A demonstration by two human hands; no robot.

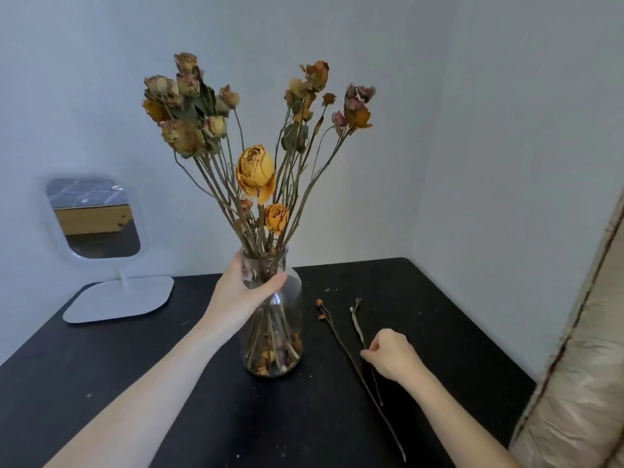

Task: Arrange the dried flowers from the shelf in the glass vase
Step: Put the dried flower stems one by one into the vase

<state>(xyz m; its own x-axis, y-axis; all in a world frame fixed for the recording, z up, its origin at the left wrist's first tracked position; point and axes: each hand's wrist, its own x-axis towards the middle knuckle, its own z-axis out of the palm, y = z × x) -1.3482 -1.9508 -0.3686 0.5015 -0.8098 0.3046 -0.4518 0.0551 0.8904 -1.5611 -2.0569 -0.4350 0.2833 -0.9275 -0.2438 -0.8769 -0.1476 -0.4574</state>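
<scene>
A clear glass vase (287, 332) stands on the black table (135, 383), filled with several dried roses (255, 172) in yellow, orange and faded pink, their stems fanning up and out. My left hand (241, 295) is wrapped around the vase's neck. To the right, two thin dried stems lie on the table: a long one (341, 342) with a small orange bud at its far end, and a shorter one (357, 324). My right hand (390, 354) pinches the shorter stem near its middle, low against the tabletop.
A white table mirror (93, 217) on a flat white base (118, 300) stands at the back left. Pale walls meet in a corner behind the table. A beige padded edge (580, 366) rises at the right. Small dried crumbs dot the table.
</scene>
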